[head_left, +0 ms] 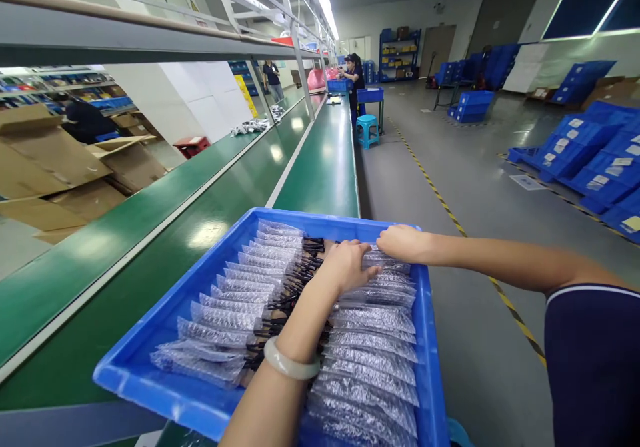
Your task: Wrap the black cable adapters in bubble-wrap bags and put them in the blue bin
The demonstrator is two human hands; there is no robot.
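One green table [320, 160] carries, at its near right edge, a blue tray [150, 374] packed with two rows of bubble-wrapped packets [370, 340]. Filling appears complete, with no empty slot visible. The left hand [345, 267] lies on the right row, fingers [367, 272] flat and pressed together. The right hand [400, 242] rests at the tray's far right corner, fingers curled over packets; a grip cannot be confirmed.

Bags [235, 300] in tray [150, 380], tray on bench [320, 167]
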